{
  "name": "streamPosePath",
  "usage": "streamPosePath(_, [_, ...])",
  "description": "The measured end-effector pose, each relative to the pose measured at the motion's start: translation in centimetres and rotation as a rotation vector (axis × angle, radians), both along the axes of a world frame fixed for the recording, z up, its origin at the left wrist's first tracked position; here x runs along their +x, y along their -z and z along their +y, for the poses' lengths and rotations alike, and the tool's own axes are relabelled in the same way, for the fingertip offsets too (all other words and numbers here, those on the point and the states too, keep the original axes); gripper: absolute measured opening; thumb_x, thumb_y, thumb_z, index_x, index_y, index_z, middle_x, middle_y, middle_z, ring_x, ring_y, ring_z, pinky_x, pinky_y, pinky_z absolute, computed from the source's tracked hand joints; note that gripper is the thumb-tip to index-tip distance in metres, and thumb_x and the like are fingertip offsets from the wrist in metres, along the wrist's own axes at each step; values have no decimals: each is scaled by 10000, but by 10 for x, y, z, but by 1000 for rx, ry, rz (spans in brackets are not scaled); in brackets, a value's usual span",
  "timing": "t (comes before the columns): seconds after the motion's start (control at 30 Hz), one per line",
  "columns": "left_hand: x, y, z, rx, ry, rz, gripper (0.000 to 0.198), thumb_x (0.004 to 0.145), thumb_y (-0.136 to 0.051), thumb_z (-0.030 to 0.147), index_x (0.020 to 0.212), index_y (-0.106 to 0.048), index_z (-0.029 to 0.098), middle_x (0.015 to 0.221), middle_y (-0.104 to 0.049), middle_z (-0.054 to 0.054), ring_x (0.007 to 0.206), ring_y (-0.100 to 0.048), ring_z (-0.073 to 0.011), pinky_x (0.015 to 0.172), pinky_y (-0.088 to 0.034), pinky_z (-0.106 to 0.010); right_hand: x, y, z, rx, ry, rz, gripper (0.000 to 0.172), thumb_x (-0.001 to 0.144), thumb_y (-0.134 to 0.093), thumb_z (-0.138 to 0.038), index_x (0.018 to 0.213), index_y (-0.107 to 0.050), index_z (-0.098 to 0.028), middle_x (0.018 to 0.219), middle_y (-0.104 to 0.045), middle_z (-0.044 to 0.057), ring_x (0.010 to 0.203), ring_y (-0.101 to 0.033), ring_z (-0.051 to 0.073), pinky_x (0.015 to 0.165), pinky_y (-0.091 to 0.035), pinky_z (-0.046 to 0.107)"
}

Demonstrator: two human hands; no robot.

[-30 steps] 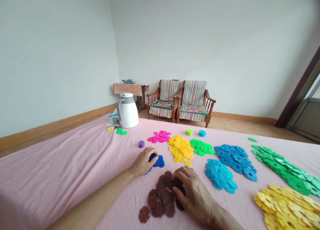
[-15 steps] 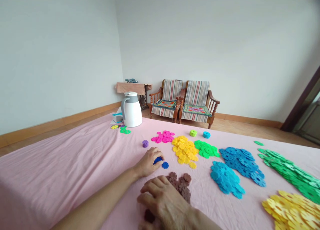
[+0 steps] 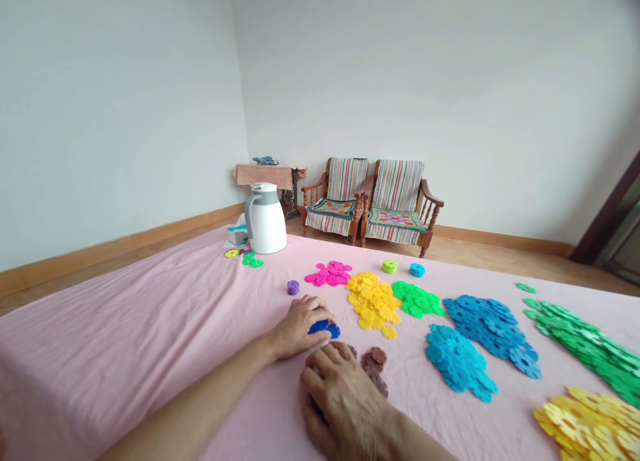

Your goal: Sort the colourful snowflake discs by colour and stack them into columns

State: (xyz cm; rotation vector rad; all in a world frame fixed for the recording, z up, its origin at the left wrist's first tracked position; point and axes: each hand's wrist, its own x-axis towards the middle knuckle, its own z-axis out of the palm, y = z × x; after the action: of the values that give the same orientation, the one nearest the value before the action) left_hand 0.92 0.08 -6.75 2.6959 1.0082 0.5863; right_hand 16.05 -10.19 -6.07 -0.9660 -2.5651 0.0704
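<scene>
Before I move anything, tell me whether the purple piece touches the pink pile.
No, the purple piece lies apart from the pink pile.

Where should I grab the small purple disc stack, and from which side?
Pinch the purple stack by its scalloped rim, from above, with the left hand, the nearest: it sits alone on the pink sheet, its edge free all round.

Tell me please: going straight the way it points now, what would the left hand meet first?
The left hand would likely meet the dark blue plastic flower pieces at its fingertips first.
</scene>
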Motion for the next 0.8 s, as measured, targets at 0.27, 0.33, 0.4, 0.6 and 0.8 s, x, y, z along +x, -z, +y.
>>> streamPosePath(0.27, [3,-3,-6,-8,9,2,257,806,-572,418,998,-621,255,986,-544,-35,963,-459,-218,860,-351,-340,32,2,-8,-91,140,56,67,777,-459,-144,791,-498,-197,881,-561,36,809,-478,172,732,-356,317])
streamPosePath(0.33, [4,-4,-10,-14,9,0,254,792,-592,418,985,-626,257,973,-543,-35,954,-464,-217,850,-357,-338,39,3,-9,-105,178,63,85,763,-456,-120,778,-495,-194,870,-560,38,806,-479,175,734,-350,322])
streamPosePath(0.4, [6,-4,-15,-24,16,-9,245,784,-606,411,971,-632,256,963,-545,-35,945,-472,-213,843,-363,-335,45,3,-10,-123,206,72,91,749,-460,-108,770,-491,-191,862,-556,38,804,-477,176,735,-346,327])
streamPosePath(0.6, [8,-7,-18,-91,150,-85,220,766,-636,385,908,-653,218,892,-580,-29,881,-512,-180,831,-391,-296,53,4,-11,-176,196,119,77,734,-481,-120,765,-490,-190,843,-551,27,792,-478,166,718,-350,312])
streamPosePath(0.8, [-26,-12,12,-129,-72,-218,171,823,-478,175,894,-633,171,878,-592,-35,782,-534,-138,713,-430,-244,55,-3,-12,-164,224,105,54,749,-483,-137,725,-490,-186,820,-555,34,775,-485,169,703,-360,316])
